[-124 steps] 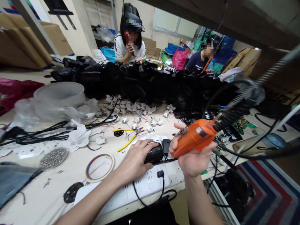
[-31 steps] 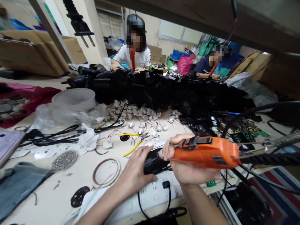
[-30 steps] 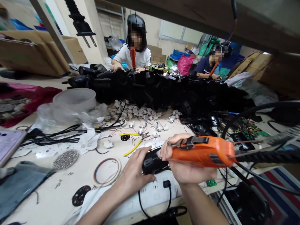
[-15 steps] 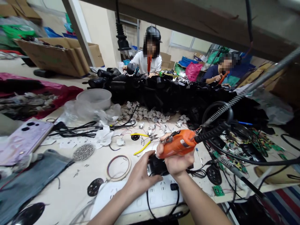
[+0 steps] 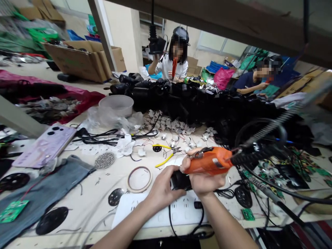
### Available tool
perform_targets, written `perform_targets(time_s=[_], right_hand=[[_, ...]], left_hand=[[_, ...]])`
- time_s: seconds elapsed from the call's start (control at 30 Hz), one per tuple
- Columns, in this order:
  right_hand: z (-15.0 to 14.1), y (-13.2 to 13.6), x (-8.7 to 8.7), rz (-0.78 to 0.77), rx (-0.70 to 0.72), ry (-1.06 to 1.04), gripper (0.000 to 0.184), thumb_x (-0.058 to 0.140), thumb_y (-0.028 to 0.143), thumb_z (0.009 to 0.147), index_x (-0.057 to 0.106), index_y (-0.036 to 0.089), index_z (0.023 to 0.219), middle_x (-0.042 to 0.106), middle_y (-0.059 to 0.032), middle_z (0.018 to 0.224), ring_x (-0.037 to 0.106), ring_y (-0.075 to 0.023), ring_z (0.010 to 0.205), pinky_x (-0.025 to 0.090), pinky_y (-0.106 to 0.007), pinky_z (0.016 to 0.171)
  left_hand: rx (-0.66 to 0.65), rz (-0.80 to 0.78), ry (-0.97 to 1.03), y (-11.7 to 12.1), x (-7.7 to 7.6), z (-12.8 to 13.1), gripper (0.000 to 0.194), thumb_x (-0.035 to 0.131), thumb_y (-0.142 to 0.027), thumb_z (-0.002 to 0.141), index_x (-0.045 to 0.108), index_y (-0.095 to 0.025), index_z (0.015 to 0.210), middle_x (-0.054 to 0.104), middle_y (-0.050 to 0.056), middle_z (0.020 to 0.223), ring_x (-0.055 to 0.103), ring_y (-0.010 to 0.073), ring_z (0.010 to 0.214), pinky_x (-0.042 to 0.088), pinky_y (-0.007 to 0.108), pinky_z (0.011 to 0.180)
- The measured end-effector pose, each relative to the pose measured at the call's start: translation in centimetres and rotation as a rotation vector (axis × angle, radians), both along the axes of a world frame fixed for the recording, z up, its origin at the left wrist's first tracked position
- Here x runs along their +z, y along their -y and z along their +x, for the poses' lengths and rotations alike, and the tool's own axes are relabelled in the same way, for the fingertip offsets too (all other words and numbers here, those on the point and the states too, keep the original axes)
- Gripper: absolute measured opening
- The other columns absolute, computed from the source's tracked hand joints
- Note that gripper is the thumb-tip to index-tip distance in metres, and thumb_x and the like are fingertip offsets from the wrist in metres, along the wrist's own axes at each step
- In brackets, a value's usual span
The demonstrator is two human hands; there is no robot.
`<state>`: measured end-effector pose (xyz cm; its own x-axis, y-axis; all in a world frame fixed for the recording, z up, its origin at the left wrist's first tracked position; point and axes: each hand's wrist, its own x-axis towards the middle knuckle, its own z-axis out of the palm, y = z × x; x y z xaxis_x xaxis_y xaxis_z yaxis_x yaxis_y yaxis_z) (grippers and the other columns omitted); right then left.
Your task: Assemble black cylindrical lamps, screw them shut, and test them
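Observation:
My right hand (image 5: 204, 181) is wrapped round an orange electric screwdriver (image 5: 210, 165), whose black coiled cable (image 5: 259, 152) runs off to the right. Its tip points left and down at a small black part (image 5: 180, 180) on the bench. My left hand (image 5: 164, 188) is closed on that black part and holds it against the bench, just above a white power strip (image 5: 160, 214). Both hands touch each other over the part.
Yellow-handled pliers (image 5: 166, 155), a tape ring (image 5: 139, 178), a purple phone (image 5: 45, 147), a round metal mesh disc (image 5: 104, 160), loose white parts and black cables lie on the bench. A long heap of black parts (image 5: 197, 103) crosses the middle. Two other people sit beyond it.
The screwdriver has swung from held up, off the part, to lying level with its tip at the black part. The view has turned left, so the phone and grey cloth show.

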<state>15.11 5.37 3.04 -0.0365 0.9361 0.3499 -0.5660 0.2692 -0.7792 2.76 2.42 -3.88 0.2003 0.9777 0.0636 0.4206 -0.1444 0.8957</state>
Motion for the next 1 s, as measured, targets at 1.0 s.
perform_targets(time_s=[1.0], right_hand=[[2.1, 4.2, -0.6, -0.082, 0.077, 0.088, 0.064, 0.056, 0.077, 0.065, 0.07, 0.022, 0.093, 0.061, -0.0045, 0.065, 0.057, -0.0237, 0.057, 0.049, -0.039, 0.055]], left_hand=[[0.066, 0.147, -0.089, 0.3, -0.5, 1.2, 0.038, 0.068, -0.031, 0.07, 0.052, -0.02, 0.102, 0.061, 0.006, 0.096, 0.059, 0.0221, 0.087, 0.048, 0.034, 0.076]])
